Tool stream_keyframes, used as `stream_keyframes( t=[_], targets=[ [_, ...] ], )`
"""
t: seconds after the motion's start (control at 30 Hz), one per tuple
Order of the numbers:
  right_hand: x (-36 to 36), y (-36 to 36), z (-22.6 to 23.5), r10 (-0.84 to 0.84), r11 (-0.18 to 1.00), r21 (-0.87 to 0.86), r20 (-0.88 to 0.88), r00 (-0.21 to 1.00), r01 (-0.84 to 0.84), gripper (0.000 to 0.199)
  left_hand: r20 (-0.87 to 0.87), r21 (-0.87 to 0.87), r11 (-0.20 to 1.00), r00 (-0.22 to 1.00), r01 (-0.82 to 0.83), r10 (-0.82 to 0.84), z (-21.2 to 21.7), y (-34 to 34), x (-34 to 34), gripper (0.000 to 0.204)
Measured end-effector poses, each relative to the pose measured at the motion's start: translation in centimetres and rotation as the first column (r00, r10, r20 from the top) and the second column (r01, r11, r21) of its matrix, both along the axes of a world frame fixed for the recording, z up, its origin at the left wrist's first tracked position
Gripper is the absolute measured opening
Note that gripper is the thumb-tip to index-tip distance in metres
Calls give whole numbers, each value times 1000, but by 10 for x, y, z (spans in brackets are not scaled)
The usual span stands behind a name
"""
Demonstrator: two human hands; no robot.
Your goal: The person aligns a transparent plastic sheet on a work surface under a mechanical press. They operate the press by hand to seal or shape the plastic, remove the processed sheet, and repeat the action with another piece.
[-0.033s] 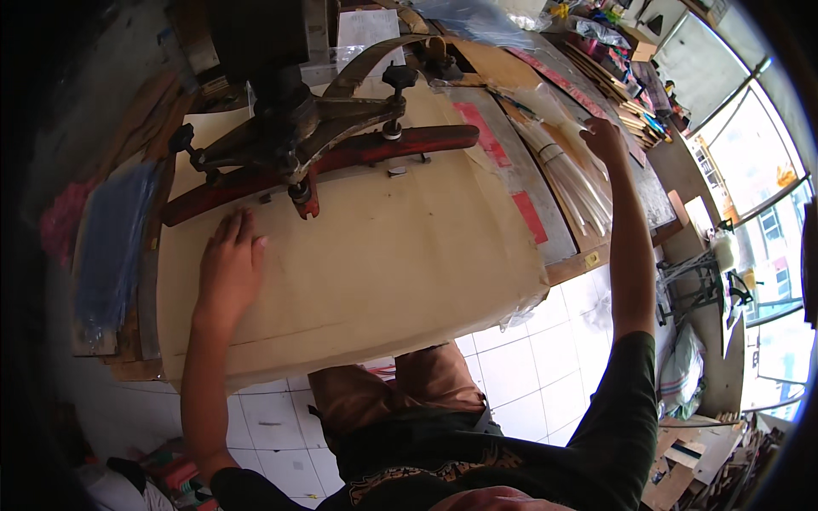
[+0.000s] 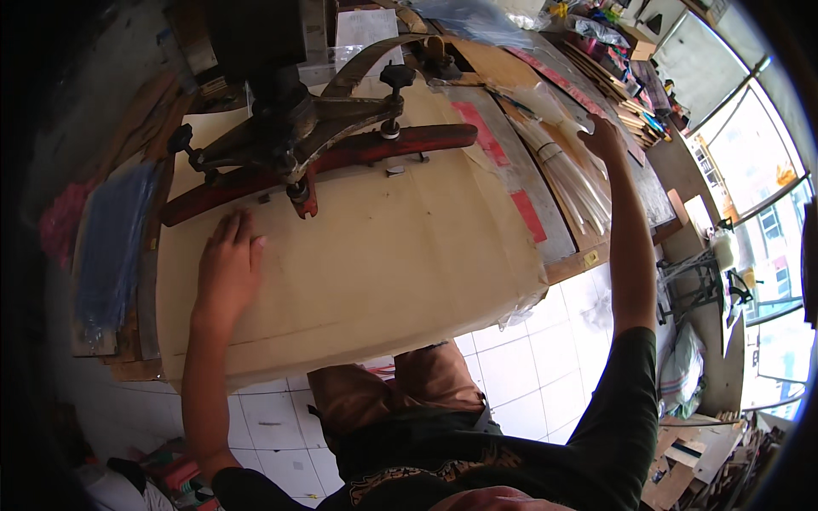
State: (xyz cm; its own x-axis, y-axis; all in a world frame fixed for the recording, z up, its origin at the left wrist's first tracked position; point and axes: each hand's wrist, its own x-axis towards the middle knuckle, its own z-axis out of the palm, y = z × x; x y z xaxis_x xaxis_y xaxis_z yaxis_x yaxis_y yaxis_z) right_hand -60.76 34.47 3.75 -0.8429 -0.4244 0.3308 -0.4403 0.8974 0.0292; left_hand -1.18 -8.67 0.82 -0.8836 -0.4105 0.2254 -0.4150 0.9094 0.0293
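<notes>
White sack point(image 2: 681, 373), contents hidden; left hand point(image 2: 230, 271) on tan sheet point(image 2: 383, 272).

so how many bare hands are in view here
2: the left hand on the beige sheet, fingers toward the red bar; the right hand out to the right, near the pale strips. No others show.

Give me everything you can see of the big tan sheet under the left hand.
The tan sheet looks like paper or thin sheeting, marked with small dark specks, faint creases and a dark line near its front edge. It lies spread mostly flat, rumpled at the near right corner. The left hand rests palm down on its left part. A small grey piece lies on it. The red bar crosses over its far part; contact is unclear.
</notes>
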Motion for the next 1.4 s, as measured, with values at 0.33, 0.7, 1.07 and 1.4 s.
stream_keyframes(
  t=[0.33, 0.7, 1.07, 1.4],
  targets=[
    [-41, 27, -18, 140, 987, -118, 263, 955, -112, 86, 2, 63, 998, 1000, -15, 15, 4, 1, -5, 51],
    [24, 58, 32, 323, 945, -172, 374, 869, -277, 43, 44, 146, 987, 997, -72, 66, 15, 12, -6, 51],
    [131, -19, 27, 191, 976, 60, 221, 956, -209, 22, 29, 226, 974, 1000, -1, -6, 19, 0, 2, 52],
    [123, -12, 4, 176, 977, 71, 255, 951, -200, 28, -260, 350, 890, 943, 293, -208, 29, 74, 35, 58]
  ],
)
